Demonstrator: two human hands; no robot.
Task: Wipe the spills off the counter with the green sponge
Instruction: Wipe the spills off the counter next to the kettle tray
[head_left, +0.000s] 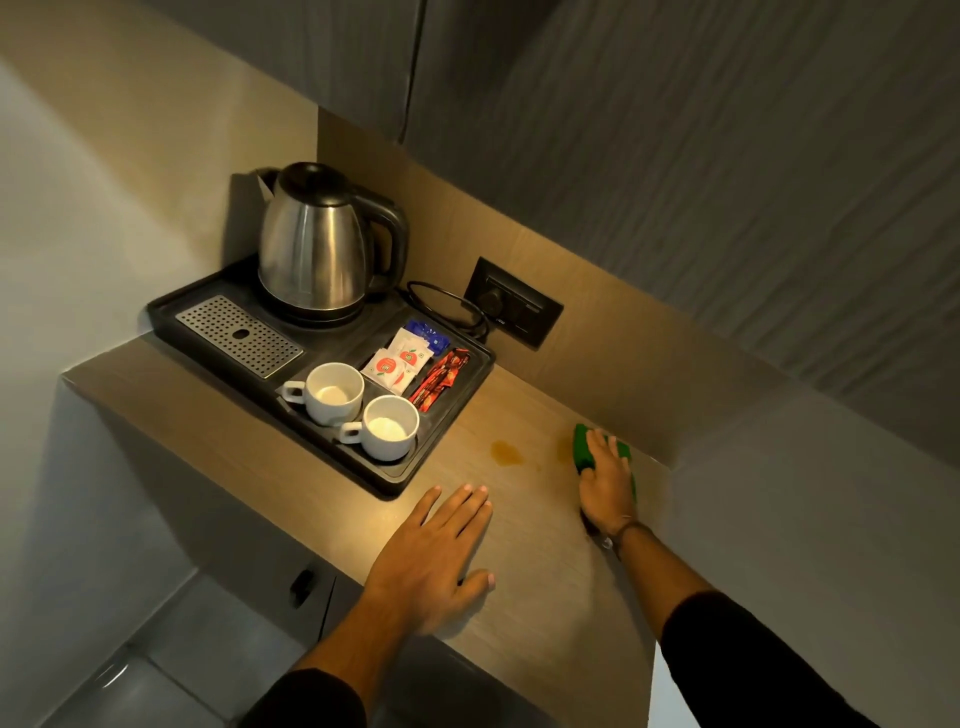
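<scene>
The green sponge (584, 444) lies flat on the wooden counter (524, 561) near the back wall at the right. My right hand (607, 480) presses on top of it and covers most of it. A brown spill (507, 452) stains the counter to the left of the sponge, and a fainter stain (565, 446) shows right beside the sponge's left edge. My left hand (434, 561) rests flat on the counter near its front edge, fingers spread, holding nothing.
A black tray (395, 480) fills the counter's left half, holding a steel kettle (311, 249), two white cups (358, 410), sachets (400, 361) and a drip grate (239, 335). A wall socket (511, 301) with the kettle cord sits behind. Dark cabinets hang overhead.
</scene>
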